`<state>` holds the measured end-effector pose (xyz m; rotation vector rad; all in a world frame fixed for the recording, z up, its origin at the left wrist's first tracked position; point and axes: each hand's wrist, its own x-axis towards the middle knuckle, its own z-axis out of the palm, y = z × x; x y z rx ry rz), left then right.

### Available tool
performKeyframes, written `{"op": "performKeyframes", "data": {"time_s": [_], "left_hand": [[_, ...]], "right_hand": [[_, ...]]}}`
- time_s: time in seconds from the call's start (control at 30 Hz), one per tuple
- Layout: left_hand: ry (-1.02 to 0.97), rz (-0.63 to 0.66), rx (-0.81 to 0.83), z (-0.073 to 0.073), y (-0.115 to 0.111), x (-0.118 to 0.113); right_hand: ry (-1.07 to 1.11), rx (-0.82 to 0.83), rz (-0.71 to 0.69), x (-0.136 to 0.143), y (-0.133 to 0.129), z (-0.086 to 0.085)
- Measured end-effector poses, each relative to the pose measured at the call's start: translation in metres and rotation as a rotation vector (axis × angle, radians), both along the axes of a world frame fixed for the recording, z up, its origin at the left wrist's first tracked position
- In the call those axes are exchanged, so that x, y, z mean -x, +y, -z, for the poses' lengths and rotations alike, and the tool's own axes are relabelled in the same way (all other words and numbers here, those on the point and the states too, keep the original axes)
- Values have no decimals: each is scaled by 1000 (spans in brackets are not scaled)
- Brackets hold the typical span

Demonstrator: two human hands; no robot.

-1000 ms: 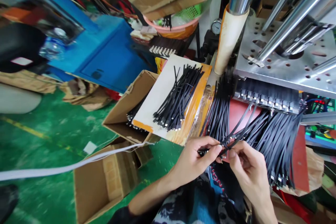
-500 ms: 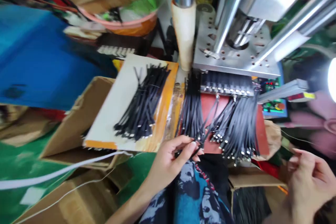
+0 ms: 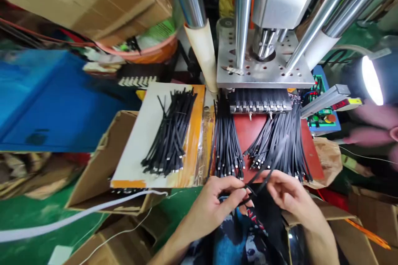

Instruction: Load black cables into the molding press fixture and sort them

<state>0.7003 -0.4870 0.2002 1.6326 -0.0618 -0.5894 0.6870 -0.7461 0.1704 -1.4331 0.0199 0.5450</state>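
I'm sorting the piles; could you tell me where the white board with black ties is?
In the head view, the white board lies left of centre, atop an open cardboard box.

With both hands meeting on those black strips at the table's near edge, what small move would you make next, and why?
Probably slide the held black strips left onto the sorted bundle on the red mat. The left hand and right hand pinch them just in front of that bundle, whose metal-tipped ends lie aligned, while the pile to the right is splayed and crossed.
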Motion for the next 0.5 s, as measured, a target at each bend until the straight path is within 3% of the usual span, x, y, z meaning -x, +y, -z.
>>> {"op": "performKeyframes", "data": {"time_s": [0.07,0.17,0.33,0.5], "left_hand": [[-23,25,-70,-1,6,2],[40,27,-99,3,20,8],[183,-48,-44,14,45,19],[205,-88,-75,21,61,26]], "right_hand": [[0,-97,-19,-10,37,2],[-37,-71,4,-24,67,2],[-90,-33,44,-45,66,-8],[-272,126,6,-52,66,-16]]}}
